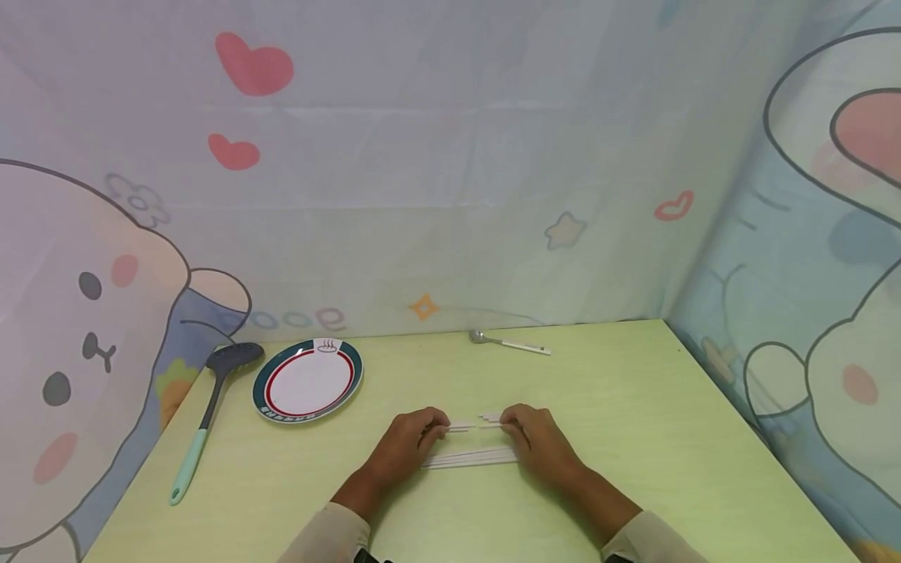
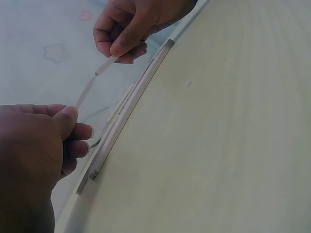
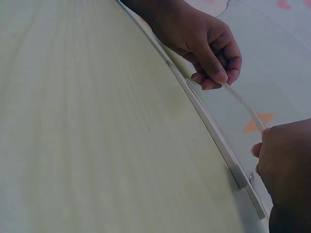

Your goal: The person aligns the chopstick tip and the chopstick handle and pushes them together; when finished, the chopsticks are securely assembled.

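My left hand (image 1: 411, 443) pinches one end of a thin white stick (image 2: 86, 91) between thumb and fingers. Opposite it, my right hand (image 1: 542, 442) pinches a white length of the same kind (image 2: 105, 65). Between the hands the two lengths meet end to end at a slight angle, above the table; I cannot tell whether they are joined. Just below the hands in the head view, several long white sticks (image 1: 470, 458) lie side by side on the table. Short white pieces (image 1: 488, 417) show beside my right fingertips.
A white plate (image 1: 310, 383) with a green and red rim stands at the back left. Left of it lies a dark ladle (image 1: 211, 399) with a mint handle. A small metal spoon (image 1: 510, 344) with a white handle lies near the table's (image 1: 669, 453) back edge, before a printed curtain (image 1: 450, 156).
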`<action>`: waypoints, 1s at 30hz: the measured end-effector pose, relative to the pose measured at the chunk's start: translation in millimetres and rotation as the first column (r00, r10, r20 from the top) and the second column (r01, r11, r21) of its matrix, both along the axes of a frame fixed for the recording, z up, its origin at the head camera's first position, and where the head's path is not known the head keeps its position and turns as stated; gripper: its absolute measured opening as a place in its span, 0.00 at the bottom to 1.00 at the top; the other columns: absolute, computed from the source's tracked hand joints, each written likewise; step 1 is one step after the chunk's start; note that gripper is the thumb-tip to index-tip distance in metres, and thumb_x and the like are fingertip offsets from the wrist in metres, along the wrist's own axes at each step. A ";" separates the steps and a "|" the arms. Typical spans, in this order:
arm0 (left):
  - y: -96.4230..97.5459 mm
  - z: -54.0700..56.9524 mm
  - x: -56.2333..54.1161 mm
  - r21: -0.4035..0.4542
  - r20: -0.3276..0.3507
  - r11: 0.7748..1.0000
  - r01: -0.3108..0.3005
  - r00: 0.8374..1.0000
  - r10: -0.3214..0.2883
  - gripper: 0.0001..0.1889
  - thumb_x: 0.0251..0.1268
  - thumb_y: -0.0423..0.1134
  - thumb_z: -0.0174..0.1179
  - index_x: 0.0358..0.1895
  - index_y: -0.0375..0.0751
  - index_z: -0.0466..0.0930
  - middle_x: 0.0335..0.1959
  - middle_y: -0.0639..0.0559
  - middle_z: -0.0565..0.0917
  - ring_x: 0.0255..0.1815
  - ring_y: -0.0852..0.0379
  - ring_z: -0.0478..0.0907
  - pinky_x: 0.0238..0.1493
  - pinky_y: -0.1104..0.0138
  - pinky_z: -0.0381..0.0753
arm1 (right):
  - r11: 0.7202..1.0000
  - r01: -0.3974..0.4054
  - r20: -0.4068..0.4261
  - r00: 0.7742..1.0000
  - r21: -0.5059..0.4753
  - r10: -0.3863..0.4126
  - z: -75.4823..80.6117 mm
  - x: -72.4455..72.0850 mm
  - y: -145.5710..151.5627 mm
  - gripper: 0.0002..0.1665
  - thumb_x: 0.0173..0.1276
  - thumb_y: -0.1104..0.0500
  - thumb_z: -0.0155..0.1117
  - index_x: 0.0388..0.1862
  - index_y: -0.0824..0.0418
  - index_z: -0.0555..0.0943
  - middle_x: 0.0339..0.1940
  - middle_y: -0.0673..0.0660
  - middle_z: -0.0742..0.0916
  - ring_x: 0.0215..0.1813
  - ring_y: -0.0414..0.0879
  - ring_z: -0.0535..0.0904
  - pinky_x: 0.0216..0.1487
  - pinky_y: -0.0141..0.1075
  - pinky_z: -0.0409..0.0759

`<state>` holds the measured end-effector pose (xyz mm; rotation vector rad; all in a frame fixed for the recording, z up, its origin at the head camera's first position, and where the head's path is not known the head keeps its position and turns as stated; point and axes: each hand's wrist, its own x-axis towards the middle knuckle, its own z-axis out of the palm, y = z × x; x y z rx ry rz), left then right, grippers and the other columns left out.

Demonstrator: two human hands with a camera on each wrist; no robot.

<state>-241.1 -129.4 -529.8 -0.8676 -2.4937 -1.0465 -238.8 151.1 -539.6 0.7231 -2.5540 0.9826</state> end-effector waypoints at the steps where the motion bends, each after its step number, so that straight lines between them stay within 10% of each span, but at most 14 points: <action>1: 0.0 -0.1 0.1 0.000 -0.004 1.000 0.004 1.000 -0.004 0.04 0.76 0.29 0.67 0.46 0.41 0.87 0.42 0.52 0.92 0.40 0.63 0.84 0.45 0.66 0.86 | 1.000 0.000 0.017 1.000 0.000 0.000 1.3 1.0 -0.2 0.06 0.80 0.65 0.66 0.49 0.56 0.84 0.45 0.51 0.91 0.46 0.40 0.85 0.52 0.39 0.83; 30: 2.3 0.3 1.4 -0.002 0.002 1.000 0.014 1.000 -0.014 0.03 0.77 0.29 0.66 0.47 0.39 0.86 0.41 0.51 0.91 0.38 0.64 0.82 0.43 0.67 0.86 | 0.996 -0.039 -0.020 0.999 -0.075 0.038 3.9 6.1 -2.5 0.06 0.78 0.68 0.68 0.48 0.59 0.84 0.44 0.51 0.90 0.47 0.41 0.86 0.49 0.38 0.85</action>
